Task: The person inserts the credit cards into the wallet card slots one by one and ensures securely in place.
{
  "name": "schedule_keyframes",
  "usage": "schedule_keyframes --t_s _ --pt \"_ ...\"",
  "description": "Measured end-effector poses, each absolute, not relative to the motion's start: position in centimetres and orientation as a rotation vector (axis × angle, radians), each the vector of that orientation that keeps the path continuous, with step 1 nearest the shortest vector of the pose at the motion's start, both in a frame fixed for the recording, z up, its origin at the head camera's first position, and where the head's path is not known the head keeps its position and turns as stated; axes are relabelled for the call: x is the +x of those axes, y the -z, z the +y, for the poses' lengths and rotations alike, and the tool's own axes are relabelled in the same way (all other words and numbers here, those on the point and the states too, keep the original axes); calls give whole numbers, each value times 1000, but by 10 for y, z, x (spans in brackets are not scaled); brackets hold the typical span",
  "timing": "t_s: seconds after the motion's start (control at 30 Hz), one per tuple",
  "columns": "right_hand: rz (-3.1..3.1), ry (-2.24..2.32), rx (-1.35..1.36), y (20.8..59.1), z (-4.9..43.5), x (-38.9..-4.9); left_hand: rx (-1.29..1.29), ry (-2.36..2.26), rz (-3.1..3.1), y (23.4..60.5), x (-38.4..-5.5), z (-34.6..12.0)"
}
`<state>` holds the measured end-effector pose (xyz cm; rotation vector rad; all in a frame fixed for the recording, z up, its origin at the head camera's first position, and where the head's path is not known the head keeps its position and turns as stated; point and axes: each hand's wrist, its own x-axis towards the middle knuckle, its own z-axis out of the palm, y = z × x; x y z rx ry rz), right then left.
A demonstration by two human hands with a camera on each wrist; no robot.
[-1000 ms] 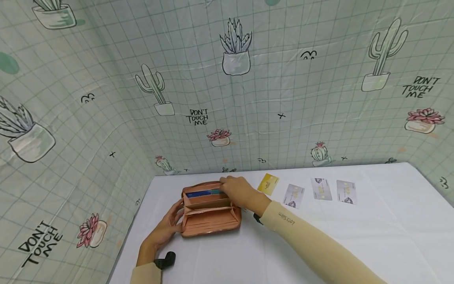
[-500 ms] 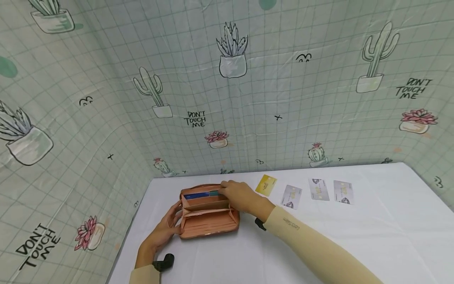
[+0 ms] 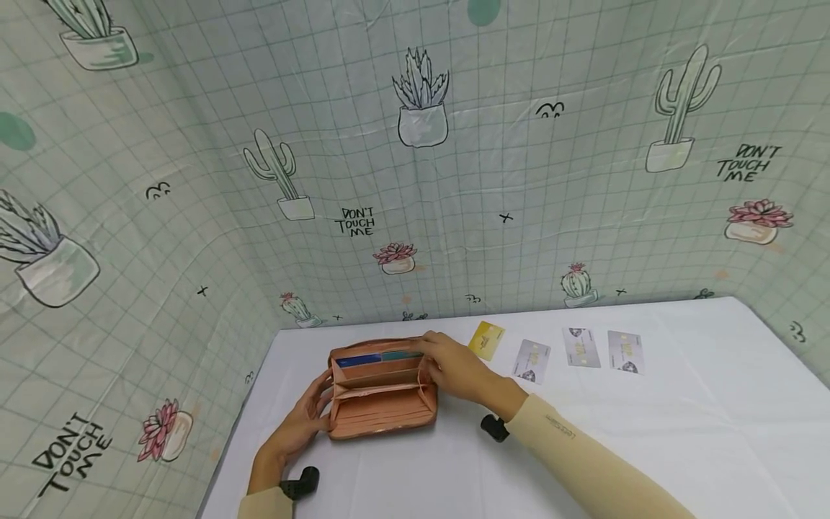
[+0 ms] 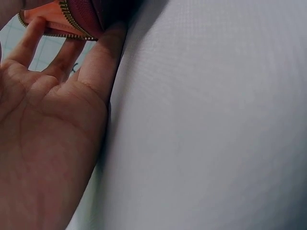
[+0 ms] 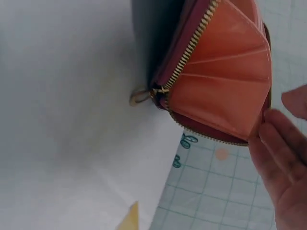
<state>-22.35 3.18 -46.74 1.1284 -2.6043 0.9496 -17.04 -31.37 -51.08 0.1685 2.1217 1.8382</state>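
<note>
A zip-around wallet [image 3: 382,414] lies unzipped and spread apart on the table, its lining peach-orange. A blue card [image 3: 359,360] and a teal card [image 3: 398,355] sit side by side in a slot on its back panel. My left hand [image 3: 300,425] grips the left side, thumb at the front corner. In the left wrist view its fingers reach around the gold-toothed zipper [image 4: 72,21]. My right hand [image 3: 463,369] is at the wallet's back right corner. Its fingertips [image 5: 271,117] touch the panel edge in the right wrist view, with the thumb apart from them.
On the white table [image 3: 583,432], right of the wallet, lie a yellow card [image 3: 486,340] and three silver-grey cards, the nearest [image 3: 532,360] by my right wrist. A zipper pull [image 5: 140,97] hangs at the wallet's end. A printed cloth backdrop [image 3: 467,180] rises behind the table.
My right hand has shifted right along the wallet's back panel, uncovering more of the teal card. The left hand keeps its place. The head view has shifted slightly.
</note>
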Motion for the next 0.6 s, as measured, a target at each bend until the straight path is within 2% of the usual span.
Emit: schedule_keyframes --t_s 0.3,0.6 --pt "-2561 -1426 671 485 51 -195 188 -1859 2115 512 -171 -313" --pt "-2640 -1916 473 496 57 -161 179 -1869 2107 513 -170 -313"
